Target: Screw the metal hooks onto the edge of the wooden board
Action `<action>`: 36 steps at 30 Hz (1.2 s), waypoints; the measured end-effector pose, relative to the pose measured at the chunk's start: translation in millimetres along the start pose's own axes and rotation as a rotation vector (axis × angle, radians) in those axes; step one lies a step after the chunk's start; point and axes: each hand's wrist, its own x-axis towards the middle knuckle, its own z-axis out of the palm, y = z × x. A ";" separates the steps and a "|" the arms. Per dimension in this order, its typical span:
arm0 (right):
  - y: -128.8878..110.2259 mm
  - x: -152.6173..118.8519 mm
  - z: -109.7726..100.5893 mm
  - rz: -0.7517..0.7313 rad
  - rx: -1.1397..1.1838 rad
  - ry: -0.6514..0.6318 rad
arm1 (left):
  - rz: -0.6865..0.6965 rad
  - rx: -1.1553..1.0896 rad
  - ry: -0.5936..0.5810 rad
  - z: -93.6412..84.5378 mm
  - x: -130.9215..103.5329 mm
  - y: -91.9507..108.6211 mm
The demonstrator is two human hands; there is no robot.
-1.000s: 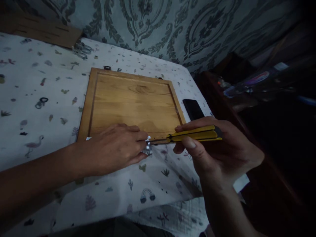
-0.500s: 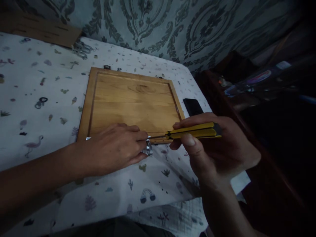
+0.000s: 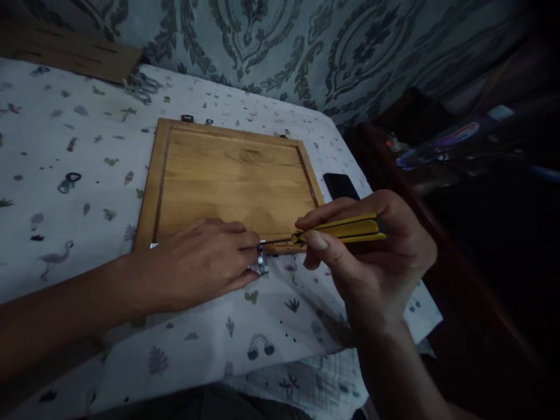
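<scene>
A square wooden panel [image 3: 227, 175] with a raised frame lies flat on a white patterned cloth [image 3: 65, 146]. My left hand [image 3: 196, 265] rests on the panel's near edge and pinches a small metal fitting [image 3: 261, 262] against it. My right hand [image 3: 371, 256] grips a yellow-and-black screwdriver [image 3: 341, 229], held level, its thin shaft pointing left with the tip at the fitting beside my left fingertips.
A black phone [image 3: 340, 186] lies on the cloth just right of the panel. Small metal clips [image 3: 140, 87] and a brown board [image 3: 74, 52] sit at the far left. Dark furniture with a plastic bottle [image 3: 450, 140] stands to the right, a patterned wall behind.
My right hand has turned on the screwdriver handle and shifted slightly left. My left hand and the fitting have stayed in place.
</scene>
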 end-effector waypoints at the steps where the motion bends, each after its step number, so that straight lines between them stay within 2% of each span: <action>1: -0.1 -0.2 0.6 0.027 0.028 -0.003 | 0.000 0.001 0.001 0.4 -0.1 -0.1; 6: -0.3 -0.9 -2.4 0.078 0.109 -0.054 | -0.005 0.014 0.022 3.4 -0.5 -0.9; 9: 0.5 0.2 -5.9 0.082 0.081 -0.106 | -0.005 0.011 0.004 3.4 0.2 -1.1; 15: 1.8 2.2 -3.4 0.083 0.060 -0.037 | -0.010 -0.001 -0.015 1.4 0.6 -0.4; 22: 2.9 -0.4 -4.1 0.151 0.181 -0.106 | -0.009 -0.005 0.003 0.5 -0.9 0.8; 24: 4.1 0.1 -5.8 0.147 0.153 -0.117 | -0.005 -0.012 -0.008 0.4 -0.8 0.3; 29: 4.2 2.1 -2.8 0.061 0.078 -0.030 | 0.015 -0.002 0.012 2.3 -0.3 -2.0; 36: 0.9 0.0 0.6 0.095 0.073 -0.033 | -0.011 0.001 -0.018 0.8 -0.5 -0.8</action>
